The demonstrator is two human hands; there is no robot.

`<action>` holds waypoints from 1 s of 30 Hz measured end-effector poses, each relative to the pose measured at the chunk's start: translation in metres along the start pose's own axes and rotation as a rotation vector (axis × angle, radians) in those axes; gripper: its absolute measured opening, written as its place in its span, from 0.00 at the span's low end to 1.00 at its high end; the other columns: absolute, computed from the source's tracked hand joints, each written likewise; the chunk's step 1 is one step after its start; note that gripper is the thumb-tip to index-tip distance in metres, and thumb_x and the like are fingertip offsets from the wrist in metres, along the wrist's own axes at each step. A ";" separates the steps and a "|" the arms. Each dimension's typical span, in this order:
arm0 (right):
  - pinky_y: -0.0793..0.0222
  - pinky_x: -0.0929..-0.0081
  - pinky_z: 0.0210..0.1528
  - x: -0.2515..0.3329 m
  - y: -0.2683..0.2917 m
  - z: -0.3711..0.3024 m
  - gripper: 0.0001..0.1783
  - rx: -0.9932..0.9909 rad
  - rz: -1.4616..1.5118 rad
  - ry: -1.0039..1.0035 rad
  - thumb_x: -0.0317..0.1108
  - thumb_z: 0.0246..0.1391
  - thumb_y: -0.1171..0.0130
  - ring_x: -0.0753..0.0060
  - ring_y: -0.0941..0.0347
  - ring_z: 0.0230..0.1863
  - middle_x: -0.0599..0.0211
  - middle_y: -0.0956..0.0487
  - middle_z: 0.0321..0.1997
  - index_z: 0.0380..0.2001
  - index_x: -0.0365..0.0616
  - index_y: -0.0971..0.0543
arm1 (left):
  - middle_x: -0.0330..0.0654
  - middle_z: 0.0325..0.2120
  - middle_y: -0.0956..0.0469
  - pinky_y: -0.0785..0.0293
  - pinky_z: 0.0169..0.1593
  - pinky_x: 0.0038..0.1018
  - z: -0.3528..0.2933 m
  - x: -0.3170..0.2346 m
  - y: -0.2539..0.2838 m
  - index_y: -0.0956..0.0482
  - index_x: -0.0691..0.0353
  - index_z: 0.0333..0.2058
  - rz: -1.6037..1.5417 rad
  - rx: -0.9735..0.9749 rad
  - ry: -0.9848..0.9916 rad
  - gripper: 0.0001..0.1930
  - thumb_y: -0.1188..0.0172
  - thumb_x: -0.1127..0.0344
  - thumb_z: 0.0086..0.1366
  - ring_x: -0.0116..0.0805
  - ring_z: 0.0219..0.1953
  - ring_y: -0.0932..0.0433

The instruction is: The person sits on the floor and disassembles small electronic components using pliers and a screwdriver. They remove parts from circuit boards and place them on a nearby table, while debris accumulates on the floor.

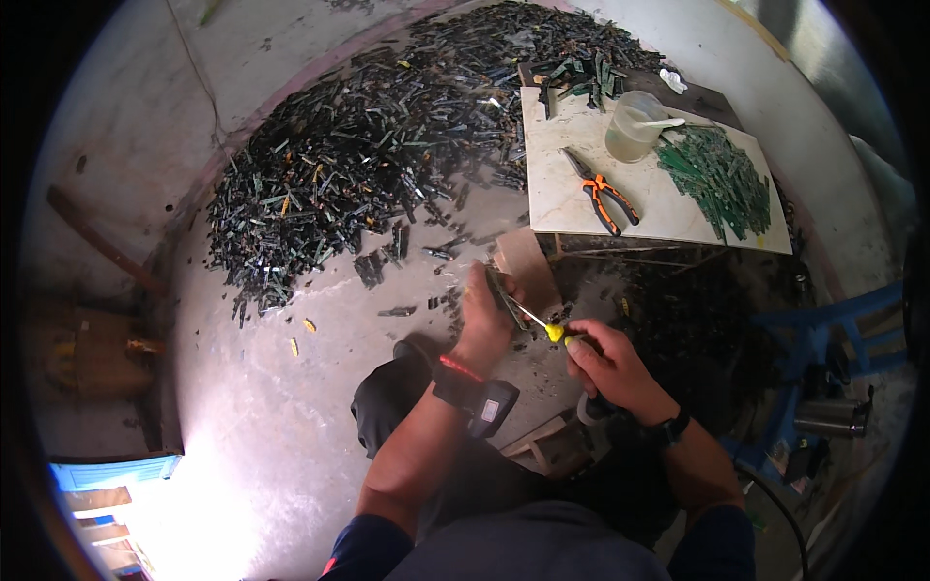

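In front of my knees, my left hand is closed around a thin dark strip, which looks like a narrow piece of circuit board. My right hand grips a screwdriver with a yellow handle. Its metal shaft points up and left, and the tip meets or lies very close to the strip; my left fingers partly hide the contact. Just beyond both hands a brown board or block leans near the table's front edge.
A large heap of dark strips covers the floor ahead and left. On the low white table lie orange-and-black pliers, a clear plastic cup holding liquid and a white spoon, and a pile of green strips. A blue stool stands right.
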State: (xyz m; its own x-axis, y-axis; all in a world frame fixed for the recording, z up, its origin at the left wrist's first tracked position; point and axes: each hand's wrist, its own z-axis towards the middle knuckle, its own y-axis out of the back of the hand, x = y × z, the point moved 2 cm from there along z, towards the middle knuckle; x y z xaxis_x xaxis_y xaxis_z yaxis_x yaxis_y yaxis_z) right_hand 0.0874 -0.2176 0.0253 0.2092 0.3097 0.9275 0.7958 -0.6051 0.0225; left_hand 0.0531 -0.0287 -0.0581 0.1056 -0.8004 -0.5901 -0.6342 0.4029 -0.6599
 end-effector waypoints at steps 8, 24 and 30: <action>0.42 0.77 0.19 0.005 0.012 0.002 0.10 0.019 -0.249 0.203 0.31 0.57 0.49 0.76 0.37 0.16 0.62 0.31 0.19 0.39 0.36 0.27 | 0.40 0.21 0.33 0.26 0.18 0.34 -0.015 -0.007 -0.016 0.35 0.59 0.29 0.013 0.002 0.097 0.24 0.56 0.41 0.67 0.37 0.24 0.27; 0.33 0.63 0.26 0.016 0.006 -0.006 0.16 -0.119 -0.718 0.505 0.31 0.53 0.46 0.47 0.27 0.26 0.48 0.25 0.27 0.45 0.33 0.27 | 0.40 0.21 0.31 0.26 0.16 0.31 -0.012 -0.006 -0.019 0.34 0.59 0.28 0.013 0.009 0.154 0.26 0.56 0.38 0.66 0.35 0.22 0.27; 0.30 0.62 0.27 0.021 0.002 -0.010 0.17 -0.175 -0.795 0.553 0.30 0.51 0.46 0.47 0.26 0.28 0.49 0.23 0.30 0.44 0.33 0.27 | 0.39 0.21 0.32 0.28 0.17 0.32 -0.012 -0.004 -0.021 0.35 0.56 0.29 -0.028 0.014 0.176 0.24 0.56 0.39 0.66 0.35 0.23 0.28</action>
State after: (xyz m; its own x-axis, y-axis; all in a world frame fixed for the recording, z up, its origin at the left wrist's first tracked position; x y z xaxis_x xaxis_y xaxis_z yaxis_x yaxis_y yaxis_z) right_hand 0.0873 -0.2194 0.0486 -0.6812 0.3138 0.6614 0.4853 -0.4830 0.7289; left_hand 0.0569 -0.0393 -0.0370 -0.0136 -0.8760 -0.4821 -0.6217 0.3851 -0.6821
